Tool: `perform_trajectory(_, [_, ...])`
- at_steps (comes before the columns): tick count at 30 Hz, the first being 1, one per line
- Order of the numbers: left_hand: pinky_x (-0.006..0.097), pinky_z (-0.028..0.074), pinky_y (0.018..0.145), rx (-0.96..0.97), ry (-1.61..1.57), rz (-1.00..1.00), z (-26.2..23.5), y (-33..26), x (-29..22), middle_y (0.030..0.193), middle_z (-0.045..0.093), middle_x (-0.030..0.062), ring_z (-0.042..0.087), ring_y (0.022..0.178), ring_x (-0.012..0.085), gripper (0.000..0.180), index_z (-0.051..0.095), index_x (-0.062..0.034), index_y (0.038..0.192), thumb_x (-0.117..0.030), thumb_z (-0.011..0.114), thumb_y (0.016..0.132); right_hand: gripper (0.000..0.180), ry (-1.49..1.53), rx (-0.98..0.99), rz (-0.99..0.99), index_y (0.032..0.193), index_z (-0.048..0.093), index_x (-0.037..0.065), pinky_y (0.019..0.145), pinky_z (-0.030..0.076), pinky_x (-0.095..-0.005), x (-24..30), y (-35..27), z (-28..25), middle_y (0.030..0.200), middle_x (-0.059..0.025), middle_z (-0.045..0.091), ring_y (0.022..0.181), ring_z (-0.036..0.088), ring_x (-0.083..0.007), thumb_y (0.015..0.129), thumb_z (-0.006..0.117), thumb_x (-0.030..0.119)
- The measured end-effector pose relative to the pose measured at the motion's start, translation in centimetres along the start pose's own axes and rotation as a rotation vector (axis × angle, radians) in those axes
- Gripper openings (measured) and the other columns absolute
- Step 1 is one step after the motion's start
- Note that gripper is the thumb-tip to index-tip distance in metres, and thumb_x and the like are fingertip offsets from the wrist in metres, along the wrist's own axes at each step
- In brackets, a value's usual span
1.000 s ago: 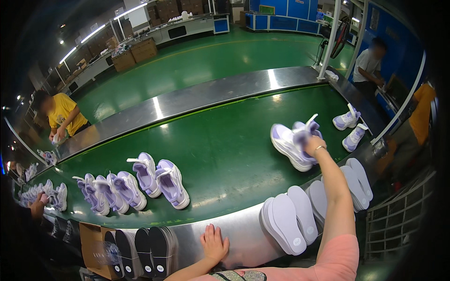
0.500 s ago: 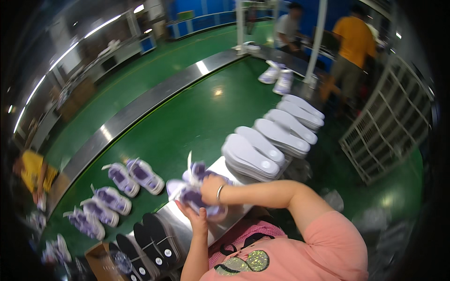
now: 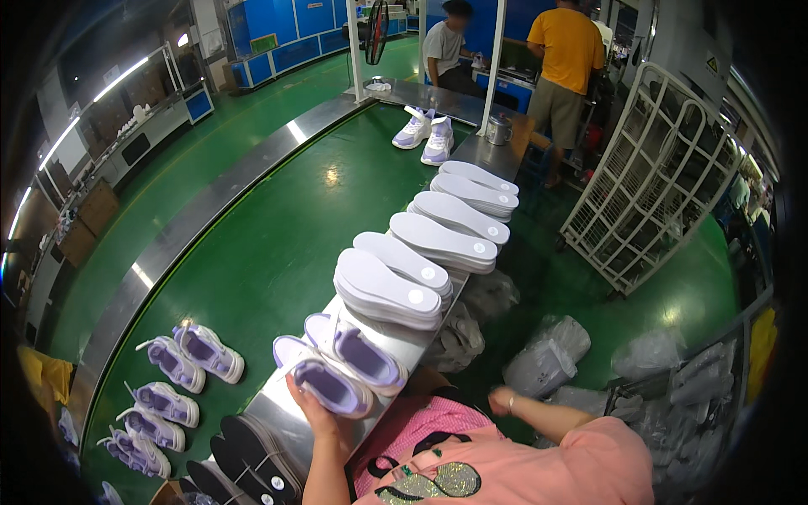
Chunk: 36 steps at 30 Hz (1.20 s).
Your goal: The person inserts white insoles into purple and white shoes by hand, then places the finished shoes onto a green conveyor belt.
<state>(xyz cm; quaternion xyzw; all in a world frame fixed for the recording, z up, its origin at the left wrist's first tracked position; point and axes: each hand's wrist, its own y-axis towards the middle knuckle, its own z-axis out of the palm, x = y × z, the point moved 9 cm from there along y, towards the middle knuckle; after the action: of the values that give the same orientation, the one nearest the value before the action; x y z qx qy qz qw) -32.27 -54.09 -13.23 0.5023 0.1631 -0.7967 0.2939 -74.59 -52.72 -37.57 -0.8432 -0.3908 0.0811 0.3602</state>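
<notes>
Two purple and white sneakers lie side by side on the steel ledge (image 3: 278,404) in front of me. My left hand (image 3: 313,411) grips the nearer sneaker (image 3: 324,385) from below at its heel end. The second sneaker (image 3: 360,352) rests against it, touching the closest stack of white insoles (image 3: 387,290). My right hand (image 3: 502,401), with a bracelet at the wrist, hangs low at my right side near my pink top, away from the shoes. Nothing shows in it, and its fingers are too small to read.
More stacks of white insoles (image 3: 454,220) run along the ledge, with black insoles (image 3: 252,459) at its near end. The green belt (image 3: 269,244) carries purple sneakers (image 3: 189,353) and a far white pair (image 3: 427,135). A wire cart (image 3: 648,177) and plastic bags (image 3: 547,358) stand right. Two people work far off.
My right hand carried the sneakers from the belt to the ledge and has let go, dropping to my side. My left hand now holds them. The view swung right.
</notes>
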Motion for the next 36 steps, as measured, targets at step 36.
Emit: perform_trajectory(36, [0.039, 0.035, 0.091, -0.195, 0.464, -0.094, -3.9, -2.2, -0.3, 0.117, 0.043, 0.0174, 0.041, 0.11, 0.027, 0.044, 0.038, 0.0033, 0.119, -0.025, 0.046, 0.086, 0.028, 0.988, -0.464, 0.337, 0.087, 0.061, 0.004, 0.073, 0.046, -0.0344, -1.8, 0.9, -14.3, 0.086, -0.0164, 0.061, 0.082, 0.058, -0.0295, 0.077, 0.051, 0.029])
